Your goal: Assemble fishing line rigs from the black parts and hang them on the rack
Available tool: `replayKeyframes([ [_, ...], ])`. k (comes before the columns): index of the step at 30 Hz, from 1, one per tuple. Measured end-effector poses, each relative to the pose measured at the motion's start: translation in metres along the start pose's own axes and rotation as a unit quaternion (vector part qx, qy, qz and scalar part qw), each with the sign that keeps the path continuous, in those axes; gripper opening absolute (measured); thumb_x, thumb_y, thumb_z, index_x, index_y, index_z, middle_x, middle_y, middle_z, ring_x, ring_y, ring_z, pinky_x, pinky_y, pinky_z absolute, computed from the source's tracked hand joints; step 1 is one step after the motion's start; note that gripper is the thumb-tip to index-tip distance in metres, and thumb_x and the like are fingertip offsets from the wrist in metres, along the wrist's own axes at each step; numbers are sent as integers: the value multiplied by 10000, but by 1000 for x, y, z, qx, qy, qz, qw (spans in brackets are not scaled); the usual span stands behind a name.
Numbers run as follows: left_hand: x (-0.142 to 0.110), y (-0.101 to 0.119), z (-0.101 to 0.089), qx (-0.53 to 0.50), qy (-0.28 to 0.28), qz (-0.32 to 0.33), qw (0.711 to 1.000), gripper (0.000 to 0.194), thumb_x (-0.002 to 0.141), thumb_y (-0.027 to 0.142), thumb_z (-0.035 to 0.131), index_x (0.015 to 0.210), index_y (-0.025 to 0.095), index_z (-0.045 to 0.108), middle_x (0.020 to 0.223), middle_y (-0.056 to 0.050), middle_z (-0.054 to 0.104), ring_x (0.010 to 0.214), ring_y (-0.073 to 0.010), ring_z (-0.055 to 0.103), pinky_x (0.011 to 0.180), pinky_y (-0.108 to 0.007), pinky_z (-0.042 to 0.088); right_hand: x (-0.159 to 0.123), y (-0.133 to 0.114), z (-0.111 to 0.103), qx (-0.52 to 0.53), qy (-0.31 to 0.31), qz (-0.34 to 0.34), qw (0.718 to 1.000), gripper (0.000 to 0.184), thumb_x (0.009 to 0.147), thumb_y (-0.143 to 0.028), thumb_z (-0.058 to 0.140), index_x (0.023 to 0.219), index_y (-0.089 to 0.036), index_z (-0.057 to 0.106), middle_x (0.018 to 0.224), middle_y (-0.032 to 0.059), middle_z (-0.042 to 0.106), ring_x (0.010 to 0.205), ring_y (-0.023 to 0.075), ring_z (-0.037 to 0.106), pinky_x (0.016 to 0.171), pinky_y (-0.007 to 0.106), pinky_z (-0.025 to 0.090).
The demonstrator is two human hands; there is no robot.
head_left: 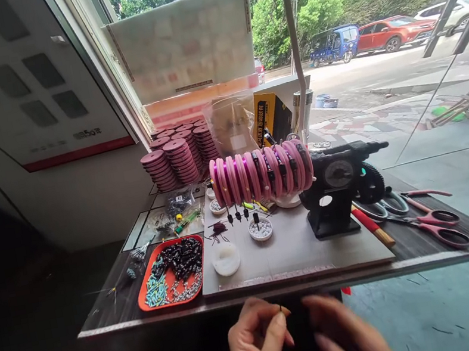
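Observation:
In front of the table's near edge my left hand (259, 340) is closed in a pinch, thumb against forefinger. A tiny dark bit shows at its fingertips, too small to name. To its right is my right hand (350, 330), blurred, its fingers apart and nothing visible in them. Beyond both hands, a row of pink foam line spools (242, 179) sits on a black geared winder (333, 194). Small black pieces (238, 216) hang below the spools on the left. A white dish of small pale beads (261, 229) and a round white lid-like dish (226, 259) lie below.
An orange tray (143, 303) holds black, turquoise and metallic small parts. Scissors (441, 227) and a red-handled brush (373, 225) lie at the right. Stacked pink spools (158, 170), a clear plastic bag (231, 121) and a black-and-yellow box (272, 115) stand behind.

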State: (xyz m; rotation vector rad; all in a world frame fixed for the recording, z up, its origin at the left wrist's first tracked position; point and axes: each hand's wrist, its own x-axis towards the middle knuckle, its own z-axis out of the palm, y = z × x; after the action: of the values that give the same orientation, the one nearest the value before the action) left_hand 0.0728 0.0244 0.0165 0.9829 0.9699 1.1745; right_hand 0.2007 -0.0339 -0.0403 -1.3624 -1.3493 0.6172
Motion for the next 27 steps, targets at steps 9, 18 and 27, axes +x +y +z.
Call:
replayKeyframes([
  [9, 15, -12, 10, 194, -23, 86, 977, 107, 680, 173, 649, 597, 183, 716, 682, 9, 448, 499, -95, 417, 452, -227, 342, 51, -35, -10, 57, -40, 56, 996, 338, 843, -319, 455, 1120, -193, 600, 1089, 102, 622, 1053, 222, 579, 852, 295, 483],
  [18, 6, 0, 10, 194, -65, 151, 967, 119, 674, 176, 626, 618, 215, 723, 700, -1, 441, 670, -150, 471, 608, -237, 381, 53, -31, -11, 440, -107, 275, 848, 249, 651, -161, 569, 882, -227, 632, 795, -11, 592, 731, 140, 541, 691, 239, 417],
  [27, 4, -5, 19, -152, -1, -143, 978, 170, 554, 314, 805, 601, 170, 727, 653, -2, 526, 581, -103, 465, 497, -199, 361, 73, -35, 0, 605, -133, 188, 762, 122, 572, -103, 581, 651, -194, 563, 700, -24, 519, 598, 90, 439, 587, 191, 385],
])
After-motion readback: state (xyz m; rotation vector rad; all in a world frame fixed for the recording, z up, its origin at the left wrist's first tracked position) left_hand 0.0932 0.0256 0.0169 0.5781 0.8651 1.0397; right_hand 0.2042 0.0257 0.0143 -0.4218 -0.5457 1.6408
